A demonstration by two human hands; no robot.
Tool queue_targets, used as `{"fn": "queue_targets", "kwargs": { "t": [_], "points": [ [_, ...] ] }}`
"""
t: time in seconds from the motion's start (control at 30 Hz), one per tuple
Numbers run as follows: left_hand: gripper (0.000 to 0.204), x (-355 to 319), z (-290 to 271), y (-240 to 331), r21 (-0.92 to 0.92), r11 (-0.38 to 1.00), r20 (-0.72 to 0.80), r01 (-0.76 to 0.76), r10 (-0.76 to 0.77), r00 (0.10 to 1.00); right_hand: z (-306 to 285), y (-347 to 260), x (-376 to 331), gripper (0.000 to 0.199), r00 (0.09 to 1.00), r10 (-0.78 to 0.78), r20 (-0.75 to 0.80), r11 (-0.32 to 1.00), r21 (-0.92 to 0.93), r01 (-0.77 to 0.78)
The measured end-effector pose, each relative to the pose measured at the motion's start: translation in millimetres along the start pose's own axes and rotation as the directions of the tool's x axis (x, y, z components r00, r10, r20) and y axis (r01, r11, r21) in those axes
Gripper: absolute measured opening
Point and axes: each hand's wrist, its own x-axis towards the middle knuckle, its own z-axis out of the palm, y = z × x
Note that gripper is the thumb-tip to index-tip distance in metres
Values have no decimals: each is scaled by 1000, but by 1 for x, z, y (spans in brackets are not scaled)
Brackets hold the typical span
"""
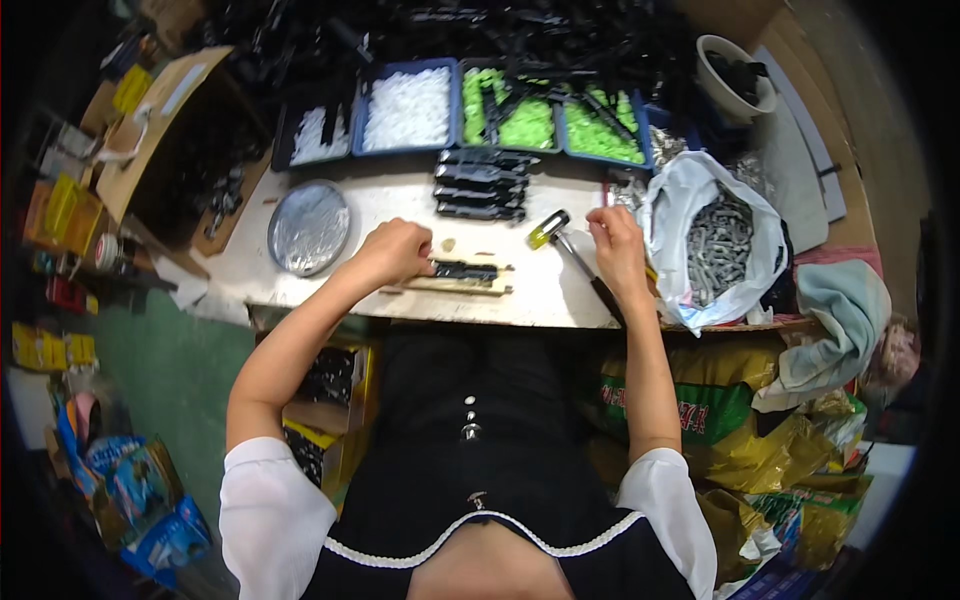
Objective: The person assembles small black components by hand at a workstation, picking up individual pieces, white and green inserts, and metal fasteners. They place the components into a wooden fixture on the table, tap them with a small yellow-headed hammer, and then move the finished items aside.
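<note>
My left hand [398, 250] is closed, its fingertips pinching at the left end of a slim black part [468, 270]. That part lies in a pale wooden holding block [455, 286] near the table's front edge. My right hand [618, 246] hovers between a small hammer and a white plastic bag. Its fingers are drawn together, and whatever they may hold is too small to make out. The hammer [556, 233], with a yellow-clear face and black handle, lies just left of that hand. Beyond the block, several similar black parts [482, 186] are stacked in a row.
Small grey metal pieces [720, 243] fill the white plastic bag [668, 215]. Bins of white pieces [408, 110] and green pieces [525, 122] line the back. A round wrapped dish [310, 228] sits at left, beside a cardboard box [165, 130]. A cloth [840, 315] hangs at right.
</note>
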Motion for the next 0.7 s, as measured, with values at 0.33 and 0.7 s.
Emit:
{"fn": "queue_targets", "kwargs": {
  "t": [0.33,0.7],
  "points": [
    [17,128,-58,59,-13,969,-271,-245,233,934,-32,47,8,10,988,141,64,928,-357,-109],
    [13,211,-37,70,196,954,-370,-227,286,884,-17,53,32,17,947,276,162,828,-540,-149]
  ]
}}
